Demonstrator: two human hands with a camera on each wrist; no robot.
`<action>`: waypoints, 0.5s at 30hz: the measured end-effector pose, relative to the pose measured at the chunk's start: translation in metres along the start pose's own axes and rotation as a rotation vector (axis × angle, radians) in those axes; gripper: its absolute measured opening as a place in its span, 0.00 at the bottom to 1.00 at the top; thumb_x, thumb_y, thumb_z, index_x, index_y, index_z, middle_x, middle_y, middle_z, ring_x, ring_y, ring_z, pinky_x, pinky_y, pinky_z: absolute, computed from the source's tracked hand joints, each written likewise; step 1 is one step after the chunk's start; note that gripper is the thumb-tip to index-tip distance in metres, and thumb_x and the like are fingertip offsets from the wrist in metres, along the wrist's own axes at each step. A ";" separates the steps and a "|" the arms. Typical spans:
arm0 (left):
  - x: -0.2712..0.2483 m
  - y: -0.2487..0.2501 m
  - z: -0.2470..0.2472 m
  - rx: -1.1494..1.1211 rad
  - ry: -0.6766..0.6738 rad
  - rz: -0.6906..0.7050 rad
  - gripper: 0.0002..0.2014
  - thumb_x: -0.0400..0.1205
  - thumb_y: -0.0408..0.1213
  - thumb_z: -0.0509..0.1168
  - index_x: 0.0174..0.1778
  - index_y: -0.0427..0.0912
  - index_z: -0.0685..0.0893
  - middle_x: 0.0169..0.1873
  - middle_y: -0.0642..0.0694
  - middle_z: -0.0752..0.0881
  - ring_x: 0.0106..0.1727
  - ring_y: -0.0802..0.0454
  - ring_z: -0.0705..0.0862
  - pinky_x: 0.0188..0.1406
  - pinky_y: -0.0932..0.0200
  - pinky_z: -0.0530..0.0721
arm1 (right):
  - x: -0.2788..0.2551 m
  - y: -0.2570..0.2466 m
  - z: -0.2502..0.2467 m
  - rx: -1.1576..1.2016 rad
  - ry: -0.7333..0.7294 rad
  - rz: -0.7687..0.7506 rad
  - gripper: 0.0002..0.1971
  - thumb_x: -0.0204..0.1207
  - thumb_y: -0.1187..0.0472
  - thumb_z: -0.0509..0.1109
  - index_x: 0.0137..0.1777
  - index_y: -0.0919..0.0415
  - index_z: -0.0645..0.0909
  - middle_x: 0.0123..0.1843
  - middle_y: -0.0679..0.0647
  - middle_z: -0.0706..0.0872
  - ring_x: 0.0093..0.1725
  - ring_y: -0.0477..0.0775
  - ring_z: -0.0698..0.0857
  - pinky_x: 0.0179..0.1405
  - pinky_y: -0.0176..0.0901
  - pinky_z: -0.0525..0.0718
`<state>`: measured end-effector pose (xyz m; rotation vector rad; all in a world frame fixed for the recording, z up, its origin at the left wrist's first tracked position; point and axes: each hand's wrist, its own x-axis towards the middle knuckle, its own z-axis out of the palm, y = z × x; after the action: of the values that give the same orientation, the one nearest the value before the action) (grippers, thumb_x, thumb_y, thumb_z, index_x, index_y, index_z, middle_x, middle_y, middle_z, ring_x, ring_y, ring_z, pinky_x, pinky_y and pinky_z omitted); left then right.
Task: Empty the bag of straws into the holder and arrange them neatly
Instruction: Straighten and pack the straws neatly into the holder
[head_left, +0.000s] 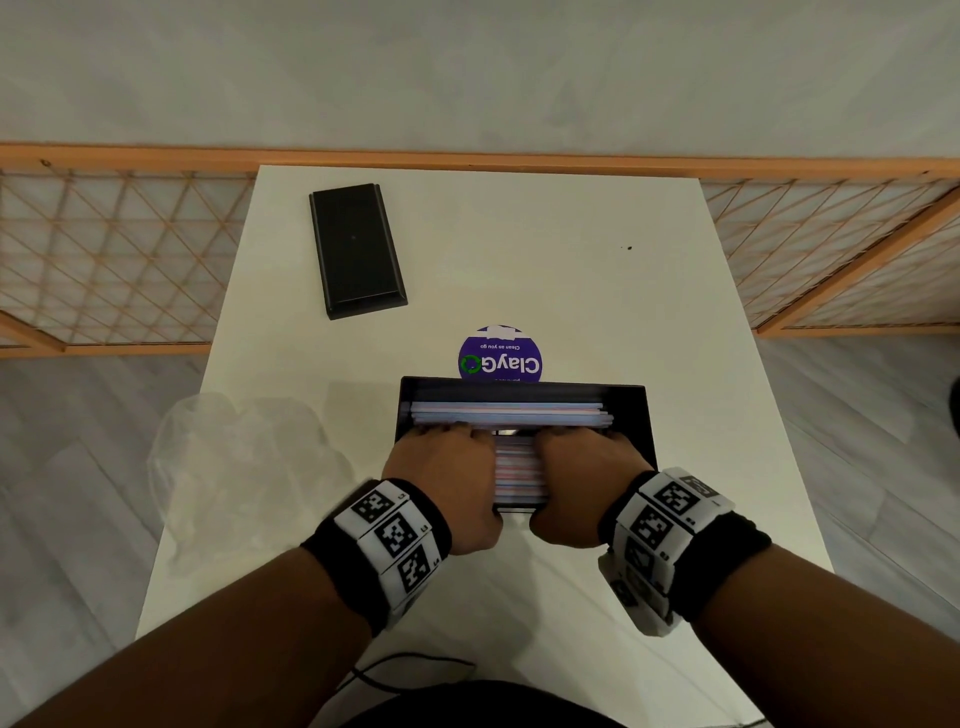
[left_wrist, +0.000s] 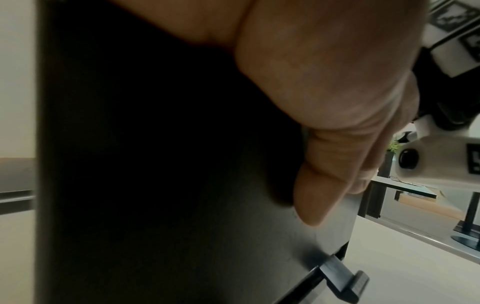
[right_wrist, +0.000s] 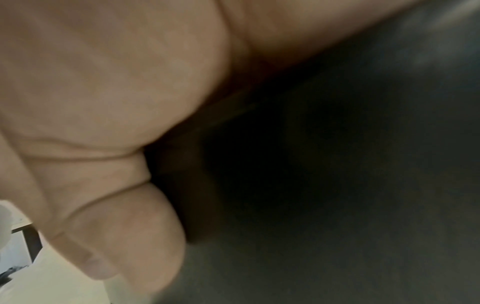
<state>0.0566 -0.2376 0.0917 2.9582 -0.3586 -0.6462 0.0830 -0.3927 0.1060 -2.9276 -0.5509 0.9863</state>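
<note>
My left hand (head_left: 441, 467) and right hand (head_left: 582, 467) covered part of the straws (head_left: 506, 413), and my fingertips were hidden inside the holder (head_left: 631, 415). The right wrist picture was blurry. The holder hid part of the round sticker (head_left: 500, 356).

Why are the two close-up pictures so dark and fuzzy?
Right wrist view: the right hand fills the lens, too near to focus, blocking light. Left wrist view: the black rectangular straw holder shades most of the frame; the left hand's thumb looks soft. Head view: evenly lit, only edges bend.
</note>
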 end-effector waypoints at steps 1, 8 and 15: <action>0.000 0.000 0.000 -0.001 -0.011 -0.005 0.30 0.74 0.56 0.70 0.70 0.49 0.75 0.65 0.49 0.81 0.64 0.47 0.83 0.68 0.51 0.80 | 0.000 0.000 0.000 0.002 -0.003 -0.001 0.30 0.65 0.46 0.74 0.68 0.49 0.73 0.61 0.47 0.82 0.63 0.55 0.82 0.71 0.54 0.78; 0.003 0.008 -0.002 0.067 -0.064 0.007 0.30 0.74 0.50 0.71 0.71 0.48 0.73 0.68 0.47 0.75 0.72 0.44 0.72 0.72 0.44 0.74 | 0.000 -0.008 -0.005 -0.030 -0.041 -0.031 0.29 0.65 0.49 0.73 0.67 0.51 0.75 0.63 0.52 0.77 0.63 0.60 0.80 0.68 0.58 0.78; -0.004 0.002 0.000 0.036 -0.028 0.010 0.27 0.74 0.52 0.68 0.69 0.51 0.75 0.65 0.49 0.79 0.69 0.45 0.78 0.70 0.47 0.75 | -0.001 -0.008 -0.003 -0.099 -0.041 -0.001 0.27 0.63 0.48 0.70 0.64 0.50 0.75 0.61 0.49 0.83 0.63 0.58 0.82 0.74 0.64 0.71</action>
<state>0.0531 -0.2382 0.0933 2.9824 -0.3913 -0.6879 0.0814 -0.3854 0.1103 -2.9984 -0.6212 1.0515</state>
